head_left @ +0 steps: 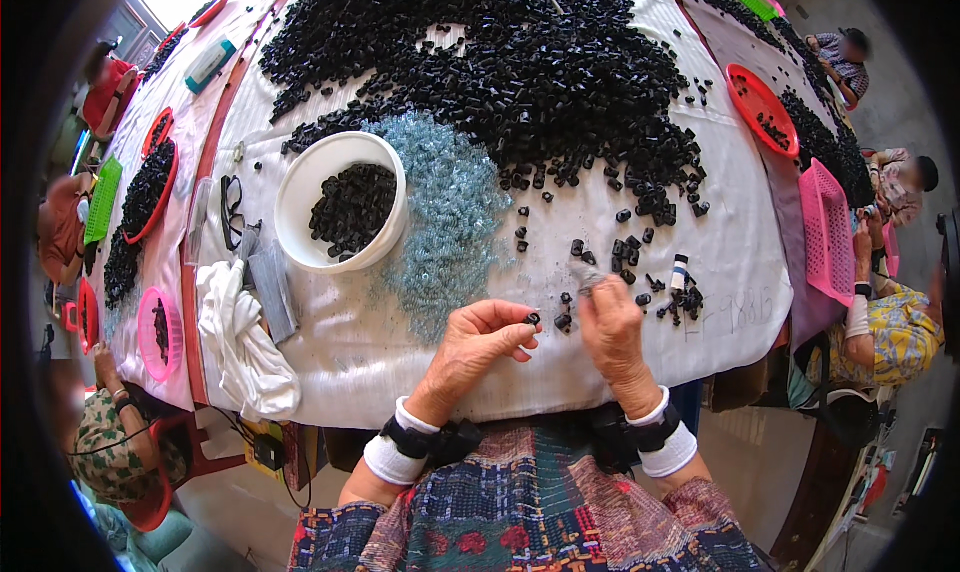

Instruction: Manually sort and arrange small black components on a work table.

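A long table (pixel 400 362) draped in white cloth is seen from above in a busy workroom, with other seated workers along both sides. At its near edge, a small black cap (pixel 532 319) is pinched between the thumb and forefinger of the left hand (pixel 478 344), the remaining fingers curled narrowly. Just to the right, a slim grey tool (pixel 583 272) is gripped in the closed fingers of the right hand (pixel 612 330), its tip pointed away over the cloth. A scatter of loose black pieces (pixel 640 272) is spread just beyond both hands. Farther left, a white bowl (pixel 300 187) partly filled with black pieces is set beside a drift of small bluish clear parts (pixel 450 202). A crumpled white cloth (pixel 240 342) is draped over the near left edge. At the far end, a large heap of black pieces (pixel 500 62) is piled across the table, and a red tray (pixel 745 87) and pink basket (pixel 825 232) are placed at the right.
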A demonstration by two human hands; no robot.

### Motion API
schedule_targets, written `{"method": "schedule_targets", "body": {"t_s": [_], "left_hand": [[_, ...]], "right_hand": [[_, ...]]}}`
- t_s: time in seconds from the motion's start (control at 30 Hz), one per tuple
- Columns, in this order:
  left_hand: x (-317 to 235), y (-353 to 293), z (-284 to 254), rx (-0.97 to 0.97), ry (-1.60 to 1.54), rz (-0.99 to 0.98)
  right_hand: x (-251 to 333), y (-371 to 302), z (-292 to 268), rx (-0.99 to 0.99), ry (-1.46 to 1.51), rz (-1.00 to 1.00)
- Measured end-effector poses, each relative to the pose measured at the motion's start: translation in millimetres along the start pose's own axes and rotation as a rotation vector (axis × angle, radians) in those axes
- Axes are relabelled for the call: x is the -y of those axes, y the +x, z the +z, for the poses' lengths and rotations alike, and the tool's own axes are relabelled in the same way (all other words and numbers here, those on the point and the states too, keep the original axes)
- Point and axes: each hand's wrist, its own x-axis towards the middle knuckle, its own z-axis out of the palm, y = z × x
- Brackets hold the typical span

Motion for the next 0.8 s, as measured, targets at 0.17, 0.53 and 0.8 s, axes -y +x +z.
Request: {"method": "schedule_targets", "body": {"t_s": [0.17,0.53,0.8], "left_hand": [[0,1,-2,-0.006,-0.015,-0.002],[6,3,-4,-0.025,-0.012,-0.014],[5,4,1,-0.029,-0.038,0.011]], "right_hand": [[-4,0,-15,0.072,0.106,-0.082],[0,12,-4,0.212,0.023,-0.169],[-7,16,8,0.116,-0.004,-0.192]]}}
